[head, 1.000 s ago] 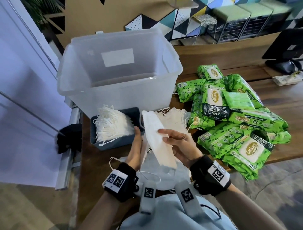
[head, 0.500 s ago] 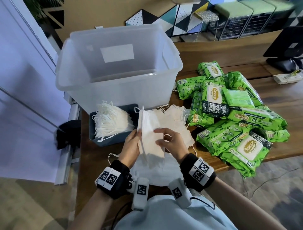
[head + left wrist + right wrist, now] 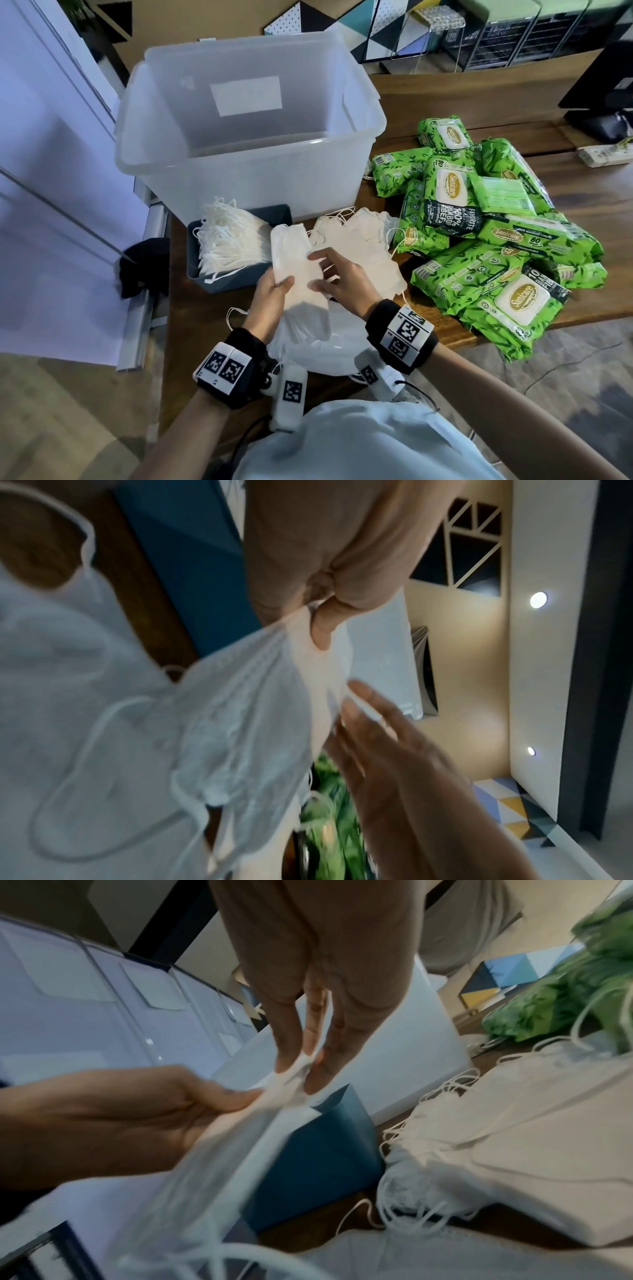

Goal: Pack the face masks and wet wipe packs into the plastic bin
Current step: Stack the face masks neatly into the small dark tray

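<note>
My left hand [image 3: 282, 286] grips a stack of white face masks [image 3: 296, 263] from the left, thumb [image 3: 320, 631] on top. The stack hangs just in front of a blue-grey tray [image 3: 236, 282] full of masks. My right hand [image 3: 320, 270] lies against the stack's right side with straight fingers [image 3: 291, 1053]. The clear plastic bin [image 3: 346, 171] stands behind the tray and looks bare inside. More masks [image 3: 366, 236] lie loose on the table to the right. Green wet wipe packs [image 3: 479, 222] are heaped further right.
A further layer of white masks [image 3: 322, 353] lies at the wooden table's near edge under my wrists. A white panel wall [image 3: 51, 171] runs along the left. A monitor base [image 3: 603, 120] and a power strip [image 3: 606, 154] sit at the back right.
Both hands have carried the mask stack a little forward and left, closer to the tray. The right hand's fingers have slid from the stack's middle up along its right side.
</note>
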